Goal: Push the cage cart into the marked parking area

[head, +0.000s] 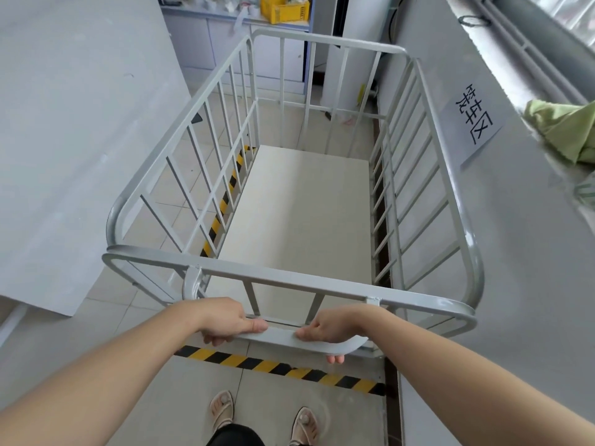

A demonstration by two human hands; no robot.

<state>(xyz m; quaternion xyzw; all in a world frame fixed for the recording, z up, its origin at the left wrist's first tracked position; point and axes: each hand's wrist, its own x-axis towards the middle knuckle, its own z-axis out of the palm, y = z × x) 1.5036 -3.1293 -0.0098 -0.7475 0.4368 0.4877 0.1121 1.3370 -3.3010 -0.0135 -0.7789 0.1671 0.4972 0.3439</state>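
Both hands are curled shut around the flat grey push handle [283,338] at the near end of the empty grey steel-barred cage cart [289,175]. The left hand [225,320] grips the handle's left part from above, thumb lying along the top and fingertips wrapped under. The right hand [328,326] clamps the right part the same way, a few fingertips showing below the bar near its bend. The two thumbs point toward each other, a short stretch of bare handle between them.

The cart stands close beside the pale grey wall [515,252] on the right, its pale flat floor panel [306,207] bare. A strip of yellow-and-black striped floor tape [280,368] runs across the floor just under the handle; a second strip of yellow-and-black tape [222,204] runs along the cart's left side, seen through the bars. A white paper sign with black characters [473,117] is stuck on the wall above the cart's right side.

The cart's wheels are hidden. A green cloth [563,130] on the window ledge is cut off by the right edge. The two sandalled feet [222,410] stand on pale floor tiles [145,397]. Far behind, a shelf carries a yellow plastic crate [283,8] among blurred items. A large grey panel [74,140] fills the left.
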